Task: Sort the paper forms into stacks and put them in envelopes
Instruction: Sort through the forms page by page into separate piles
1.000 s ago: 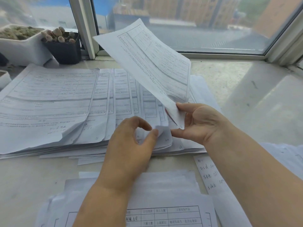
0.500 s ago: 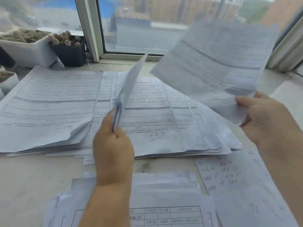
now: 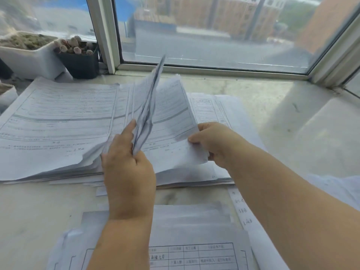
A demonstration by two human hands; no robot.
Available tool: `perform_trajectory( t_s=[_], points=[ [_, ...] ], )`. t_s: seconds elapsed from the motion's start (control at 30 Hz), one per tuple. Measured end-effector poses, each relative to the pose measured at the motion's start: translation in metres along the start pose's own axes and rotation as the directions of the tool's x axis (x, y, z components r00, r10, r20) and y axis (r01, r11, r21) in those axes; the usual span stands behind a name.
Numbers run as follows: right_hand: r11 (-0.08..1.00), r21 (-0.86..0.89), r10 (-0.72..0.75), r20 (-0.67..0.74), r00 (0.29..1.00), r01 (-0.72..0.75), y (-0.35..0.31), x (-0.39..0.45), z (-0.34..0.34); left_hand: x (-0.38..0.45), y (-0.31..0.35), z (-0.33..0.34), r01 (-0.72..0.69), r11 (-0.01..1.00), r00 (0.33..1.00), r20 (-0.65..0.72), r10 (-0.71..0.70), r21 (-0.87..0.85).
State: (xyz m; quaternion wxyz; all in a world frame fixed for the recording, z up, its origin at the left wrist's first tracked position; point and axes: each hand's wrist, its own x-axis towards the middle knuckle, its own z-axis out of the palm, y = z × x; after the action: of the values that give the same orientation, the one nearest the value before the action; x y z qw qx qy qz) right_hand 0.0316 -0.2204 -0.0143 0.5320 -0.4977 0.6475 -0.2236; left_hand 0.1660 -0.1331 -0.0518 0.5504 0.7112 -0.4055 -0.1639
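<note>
Head camera looks down on the left hand [image 3: 128, 172] pinching a few forms [image 3: 149, 106] upright, edge-on (how many, I cannot tell), while the right hand [image 3: 213, 143] grips the corner of a printed sheet [image 3: 173, 121] lying atop the fanned stack of forms [image 3: 56, 123] on the table [image 3: 272, 117]. Another pile [image 3: 191, 248] lies nearest the person. Two plant pots, one white [image 3: 29, 57] and one black [image 3: 79, 61], stand by the window [image 3: 214, 36].

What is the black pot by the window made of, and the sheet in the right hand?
The black pot looks like thin matte plastic: square, with dull, even walls. The sheet pinched by the right hand is plain white paper, printed with a form and bending limply.
</note>
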Motion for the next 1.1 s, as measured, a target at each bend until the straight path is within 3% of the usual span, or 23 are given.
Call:
perform_trajectory(
  t_s=[0.1,0.17,0.37,0.6,0.8,0.93,1.03,1.1],
  points=[
    [0.998,-0.014,0.055,0.02,0.998,-0.055,0.006,0.005,0.007,0.0,-0.004,0.003,0.054,0.984,0.968,0.233,-0.093,0.17],
    [0.997,0.005,0.076,0.05,0.996,-0.076,0.01,0.001,-0.002,0.002,-0.003,0.004,0.039,0.953,0.942,0.306,-0.136,0.302],
    [0.993,-0.07,0.08,-0.132,0.988,-0.09,0.018,-0.003,-0.045,0.003,-0.004,0.005,0.028,0.957,0.951,0.286,-0.114,0.29],
    [0.98,-0.122,0.154,-0.049,0.987,-0.159,0.01,0.006,-0.028,0.004,-0.011,0.009,0.005,0.97,0.967,0.247,-0.067,0.245],
    [0.989,-0.022,0.145,-0.079,0.986,-0.147,0.018,0.014,-0.021,0.005,-0.012,0.008,-0.019,0.985,0.977,0.212,-0.018,0.172],
    [0.993,-0.035,0.105,-0.179,0.978,-0.113,0.029,0.014,-0.03,0.003,-0.008,0.008,-0.033,0.96,0.968,0.249,-0.039,0.278],
    [0.992,0.048,0.126,-0.19,0.974,-0.119,0.034,0.014,-0.034,0.003,-0.007,0.009,-0.074,0.939,0.945,0.326,-0.042,0.335],
    [0.994,-0.035,0.099,-0.21,0.973,-0.108,0.034,0.013,-0.034,0.003,-0.008,0.01,-0.143,0.909,0.908,0.418,-0.036,0.39]
  ],
)
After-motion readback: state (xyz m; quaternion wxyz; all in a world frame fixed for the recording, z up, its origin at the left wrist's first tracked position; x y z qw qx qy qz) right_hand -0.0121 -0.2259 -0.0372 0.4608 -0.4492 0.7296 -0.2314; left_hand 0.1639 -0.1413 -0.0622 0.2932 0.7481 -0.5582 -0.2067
